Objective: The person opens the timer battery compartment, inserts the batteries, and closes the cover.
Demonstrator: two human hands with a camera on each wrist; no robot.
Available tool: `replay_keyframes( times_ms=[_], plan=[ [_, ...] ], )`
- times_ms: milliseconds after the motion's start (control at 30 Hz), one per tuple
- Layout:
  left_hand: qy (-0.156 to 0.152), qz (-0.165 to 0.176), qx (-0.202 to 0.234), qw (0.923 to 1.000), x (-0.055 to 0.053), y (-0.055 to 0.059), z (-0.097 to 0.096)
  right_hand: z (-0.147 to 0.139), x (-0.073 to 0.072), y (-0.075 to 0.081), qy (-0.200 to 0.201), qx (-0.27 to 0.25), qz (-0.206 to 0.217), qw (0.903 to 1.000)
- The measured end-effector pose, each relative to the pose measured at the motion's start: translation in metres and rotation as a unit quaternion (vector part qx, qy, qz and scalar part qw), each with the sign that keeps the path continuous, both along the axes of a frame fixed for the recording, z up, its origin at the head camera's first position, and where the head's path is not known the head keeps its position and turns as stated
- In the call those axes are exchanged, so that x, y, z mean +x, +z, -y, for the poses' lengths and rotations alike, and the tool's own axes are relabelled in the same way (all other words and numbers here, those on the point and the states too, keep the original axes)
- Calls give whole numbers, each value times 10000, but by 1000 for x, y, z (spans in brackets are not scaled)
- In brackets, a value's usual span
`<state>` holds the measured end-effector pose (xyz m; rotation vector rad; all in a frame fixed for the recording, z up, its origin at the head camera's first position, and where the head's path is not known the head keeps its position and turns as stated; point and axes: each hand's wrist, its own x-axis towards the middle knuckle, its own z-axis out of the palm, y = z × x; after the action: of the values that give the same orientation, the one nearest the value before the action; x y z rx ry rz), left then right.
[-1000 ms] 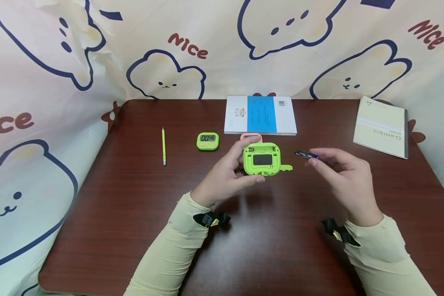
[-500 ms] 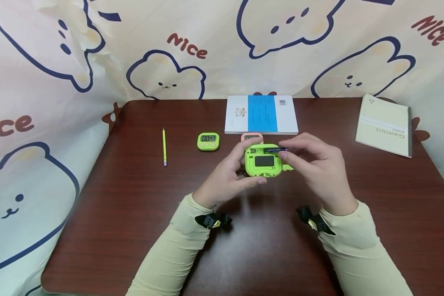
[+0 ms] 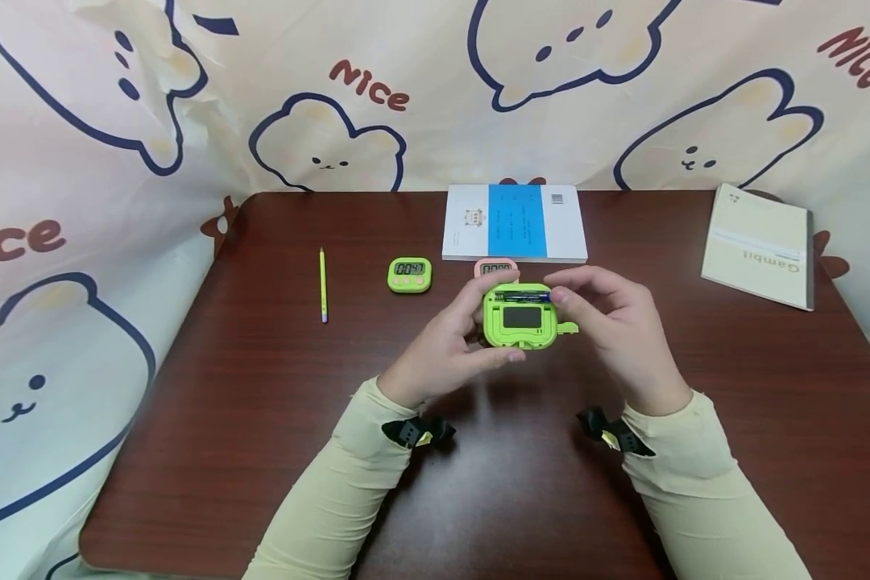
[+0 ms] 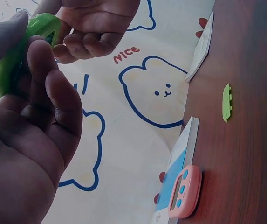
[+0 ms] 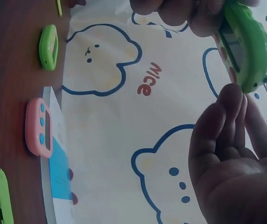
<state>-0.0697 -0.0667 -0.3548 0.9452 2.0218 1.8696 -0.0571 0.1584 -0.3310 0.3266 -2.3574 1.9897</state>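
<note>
My left hand [image 3: 445,346] grips a green digital timer [image 3: 522,338] by its left side, with the back turned up and the battery slot uncovered. A dark battery [image 3: 525,296] lies along that slot at the timer's top. At the battery's right end, my right hand [image 3: 619,338] holds it between thumb and index finger. In the left wrist view, the fingers of both hands hide much of the timer [image 4: 12,65]. A light green battery cover [image 4: 226,102] lies on the table; in the head view it [image 3: 568,328] shows just right of the timer.
A second green timer [image 3: 409,275] stands left of the hands, with a yellow-green pencil [image 3: 323,286] further left. Behind the held timer are a pink timer [image 3: 495,266] and a white-and-blue book [image 3: 467,234]. A cream notebook [image 3: 757,242] lies at the table's back right.
My right hand has come left with the battery, from beside the timer to its slot. The battery now lies in the slot. My left hand keeps holding the timer.
</note>
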Motion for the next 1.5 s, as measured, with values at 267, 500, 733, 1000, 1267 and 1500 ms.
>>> replay_keyframes(
  times_ms=[267, 500, 733, 1000, 1267, 1500],
  plan=[
    [-53, 71, 3, 10000, 0, -1, -3, 0, -1, -3, 84, -331, 487, 9982],
    [20, 51, -120, 9999, 2, -4, -2, 1, -4, -5, 241, -1183, 839, 9891],
    [95, 27, -265, 9996, 2, -8, 0, 3, -3, -4, 172, -791, 720, 9941],
    [212, -184, -346, 9990, 2, -10, 0, 9, -4, -3, -206, -3, 479, 9986],
    [194, -175, -290, 9992, -2, -11, -3, -3, -11, -9, -42, 527, 251, 9983],
    [181, 0, -191, 9997, -2, -7, -2, -32, -36, -39, 64, 1309, 838, 9878]
  ],
)
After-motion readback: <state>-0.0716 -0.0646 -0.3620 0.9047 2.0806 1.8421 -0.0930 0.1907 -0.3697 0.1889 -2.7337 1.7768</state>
